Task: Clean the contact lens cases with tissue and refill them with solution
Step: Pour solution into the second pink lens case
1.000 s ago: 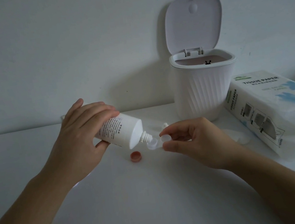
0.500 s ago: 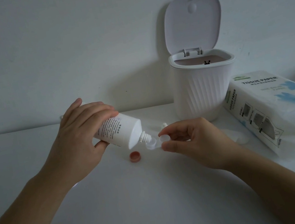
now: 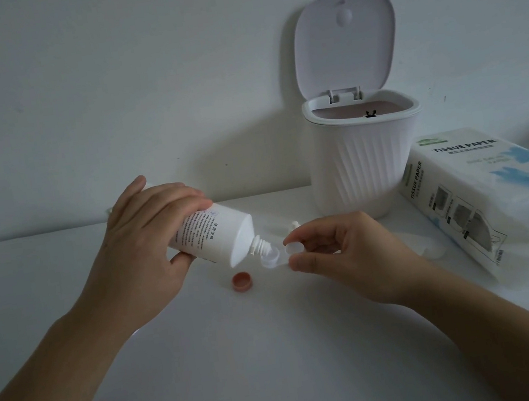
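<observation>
L hand (image 3: 141,251) is wrapped round the white solution bottle (image 3: 214,238), fingers curled over the top, thumb underneath. Bottle is tilted, nozzle (image 3: 260,246) pointing down-right, tip at the rim of the open well of the contact lens case (image 3: 272,257). Can't tell if any liquid is coming out, too small.

R hand (image 3: 341,250) pinches the case w/ thumb below and forefinger above; other fingers curled in. Its 2nd well, w/ white round top, sits btwn those fingertips. Case is held just above the counter (image 3: 244,356), btwn the two hands, in front of the bin.

Red-brown bottle cap (image 3: 242,281) lies on the counter, open side up, just below-left of the nozzle, not touching either hand. A small white piece (image 3: 293,225) pokes up behind the R hand's forefinger; can't tell what it is.

Behind: white ribbed bin (image 3: 367,165), lid (image 3: 344,43) flipped up against the wall. To its right, touching or nearly so, a tissue paper pack (image 3: 501,201) lying flat. A white, flat piece (image 3: 429,245) lies on the counter btwn R wrist and the pack, partly hidden.
</observation>
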Available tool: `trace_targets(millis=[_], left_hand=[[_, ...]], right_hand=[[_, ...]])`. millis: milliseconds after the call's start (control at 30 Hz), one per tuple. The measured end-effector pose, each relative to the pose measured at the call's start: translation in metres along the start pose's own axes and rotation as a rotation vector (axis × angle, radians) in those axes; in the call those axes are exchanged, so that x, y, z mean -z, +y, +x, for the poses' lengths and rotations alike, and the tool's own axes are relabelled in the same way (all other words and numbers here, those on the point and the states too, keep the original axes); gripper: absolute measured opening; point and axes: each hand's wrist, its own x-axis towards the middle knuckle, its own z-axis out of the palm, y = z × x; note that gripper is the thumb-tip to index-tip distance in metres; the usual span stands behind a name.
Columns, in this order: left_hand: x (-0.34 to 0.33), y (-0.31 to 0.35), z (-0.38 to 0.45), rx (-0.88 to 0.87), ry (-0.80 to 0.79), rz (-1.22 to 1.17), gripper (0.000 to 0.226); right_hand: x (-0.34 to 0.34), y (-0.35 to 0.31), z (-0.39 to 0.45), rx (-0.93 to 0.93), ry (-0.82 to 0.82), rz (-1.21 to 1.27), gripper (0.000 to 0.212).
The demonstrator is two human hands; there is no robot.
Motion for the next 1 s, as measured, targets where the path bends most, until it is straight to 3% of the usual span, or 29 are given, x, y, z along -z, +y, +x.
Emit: trace_targets(millis=[400, 1000], left_hand=[[-0.0013, -0.0008, 0.0009, -0.007, 0.015, 0.003, 0.058], [-0.0033, -0.0021, 0.0006, 0.009, -0.002, -0.01, 0.068]], right_hand=[[-0.0003, 0.0009, -0.0003, 0.001, 0.001, 0.008, 0.02], [-0.0009, 0.0045, 0.0021, 0.009, 0.007, 0.006, 0.021]])
